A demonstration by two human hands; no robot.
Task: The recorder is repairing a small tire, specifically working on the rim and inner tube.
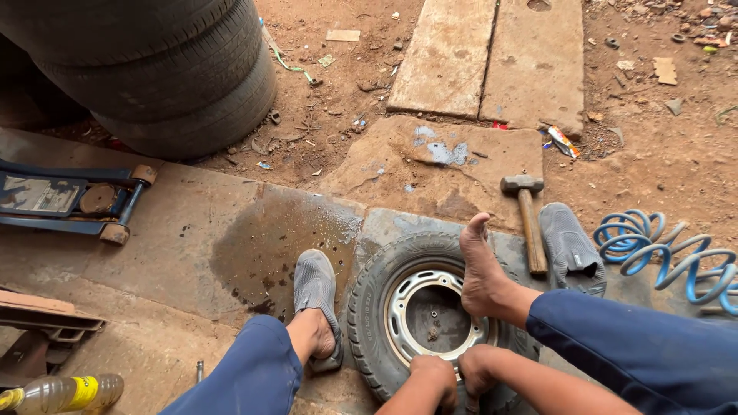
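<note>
Both my hands are fisted at the near edge of the tyre (pixel 369 307), my left hand (pixel 435 378) and right hand (pixel 478 370) side by side, each grip pressed together where the rubber meets the rim (pixel 400 323); what they pinch there is hidden under my knuckles, so I cannot tell. The tyre lies flat on the concrete floor (pixel 192 230), its axis pointing straight up, its tread blocky and dusty, its grey steel rim round, dished and scuffed, with grit in the hub. My bare right foot (pixel 480 265) presses on the far side of the rim, toes pointing away from me; my left foot, in a grey sandal (pixel 315 288), rests just beside the tyre on a dark wet patch. The other sandal (pixel 570 246) lies empty on the right, beside a hammer (pixel 529 215) with a wooden handle, its head pointing away. A coiled blue hose (pixel 669 257) sits further right. A blue jack (pixel 69 201) and stacked tyres (pixel 154 69) stand well off to the left, and a yellow-labelled bottle (pixel 61 392) lies near my left knee.
</note>
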